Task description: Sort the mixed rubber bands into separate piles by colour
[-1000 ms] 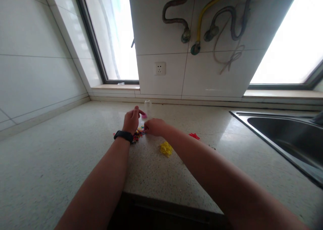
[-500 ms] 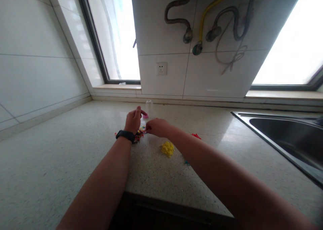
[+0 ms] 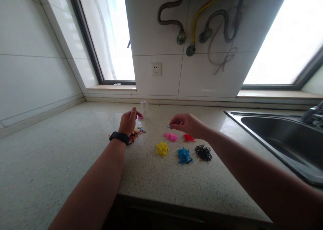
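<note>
Pinched between thumb and fingertip, a small blue piece (image 3: 168, 126) sits at the tip of your right hand (image 3: 185, 125), just to the far side of the pink heap (image 3: 171, 137); whether it clears the counter (image 3: 146, 183) is hard to tell. It looks very light, probably soft and springy, more likely to snag on its neighbours or flick away than to break. One end, taken in a light fingertip pinch, should be hold enough. The piece shows as a tiny, bright blue sliver, its full shape too small to read. Your left hand (image 3: 127, 122) is bent beside the mixed pile (image 3: 136, 133) of multicoloured bits, near a clear container (image 3: 144, 106); you cannot tell from here whether its fingers grip anything. To the right lie the red heap (image 3: 189, 138) and the looped black heap (image 3: 203, 152); nearer you, the yellow heap (image 3: 162, 149) and the blue heap (image 3: 184, 156).
</note>
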`<action>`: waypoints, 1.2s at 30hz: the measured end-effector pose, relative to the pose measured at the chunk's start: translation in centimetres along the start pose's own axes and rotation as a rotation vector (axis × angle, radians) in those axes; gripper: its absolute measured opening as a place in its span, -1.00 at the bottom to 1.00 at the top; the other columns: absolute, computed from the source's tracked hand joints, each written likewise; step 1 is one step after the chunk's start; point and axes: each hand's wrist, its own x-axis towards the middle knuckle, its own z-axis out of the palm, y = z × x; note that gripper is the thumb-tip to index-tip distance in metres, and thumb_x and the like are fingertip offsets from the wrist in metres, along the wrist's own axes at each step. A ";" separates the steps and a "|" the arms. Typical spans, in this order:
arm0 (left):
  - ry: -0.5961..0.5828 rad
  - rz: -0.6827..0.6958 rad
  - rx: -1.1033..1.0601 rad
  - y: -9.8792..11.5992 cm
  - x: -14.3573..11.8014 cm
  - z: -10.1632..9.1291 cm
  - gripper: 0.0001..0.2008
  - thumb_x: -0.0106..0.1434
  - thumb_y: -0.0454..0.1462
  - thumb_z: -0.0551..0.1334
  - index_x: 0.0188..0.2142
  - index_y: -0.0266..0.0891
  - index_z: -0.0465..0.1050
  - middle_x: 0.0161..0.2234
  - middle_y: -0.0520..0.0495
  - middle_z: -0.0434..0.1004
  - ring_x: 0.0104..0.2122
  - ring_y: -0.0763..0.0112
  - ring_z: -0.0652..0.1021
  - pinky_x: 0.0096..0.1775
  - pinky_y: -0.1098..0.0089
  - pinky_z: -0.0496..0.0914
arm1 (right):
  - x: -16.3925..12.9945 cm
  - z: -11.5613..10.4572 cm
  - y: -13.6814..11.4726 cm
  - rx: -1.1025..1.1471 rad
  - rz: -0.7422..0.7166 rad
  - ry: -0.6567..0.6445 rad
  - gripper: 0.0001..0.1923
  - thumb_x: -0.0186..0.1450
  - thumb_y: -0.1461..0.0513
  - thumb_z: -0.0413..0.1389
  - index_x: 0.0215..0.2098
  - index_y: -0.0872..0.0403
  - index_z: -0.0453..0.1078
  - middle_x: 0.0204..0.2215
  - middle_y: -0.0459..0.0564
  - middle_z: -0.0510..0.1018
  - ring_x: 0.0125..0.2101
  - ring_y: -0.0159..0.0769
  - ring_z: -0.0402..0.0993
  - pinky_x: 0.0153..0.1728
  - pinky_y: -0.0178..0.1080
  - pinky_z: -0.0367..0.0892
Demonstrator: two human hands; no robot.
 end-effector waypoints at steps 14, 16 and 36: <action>-0.043 -0.010 0.023 0.0 -0.4 0.0 -0.43 0.39 0.01 -0.04 -0.44 -0.25 0.60 -0.62 0.03 0.23 -0.59 0.42 0.31 -0.50 0.39 0.16 | -7.8 -4.2 4.3 0.277 0.196 0.356 -0.73 0.14 0.05 0.26 -0.32 0.07 0.55 -0.43 0.02 0.63 -0.50 -0.38 0.40 -0.49 -0.26 0.32; -0.048 -0.006 0.034 -0.2 -0.4 0.1 -0.43 0.39 0.01 -0.04 -0.43 -0.25 0.60 -0.62 0.03 0.22 -0.59 0.43 0.30 -0.50 0.40 0.16 | -8.0 -4.1 4.1 0.273 0.178 0.337 -0.73 0.15 0.04 0.26 -0.31 0.07 0.55 -0.42 0.02 0.63 -0.50 -0.39 0.40 -0.48 -0.27 0.33; -0.068 0.020 0.086 0.1 -0.5 0.1 -0.44 0.38 -0.01 -0.05 -0.43 -0.25 0.60 -0.61 0.02 0.28 -0.54 0.41 0.35 -0.47 0.42 0.20 | -8.1 -3.5 3.7 0.281 0.129 0.285 -0.77 0.14 0.11 0.25 -0.30 0.09 0.51 -0.46 -0.08 0.54 -0.56 -0.50 0.29 -0.54 -0.34 0.26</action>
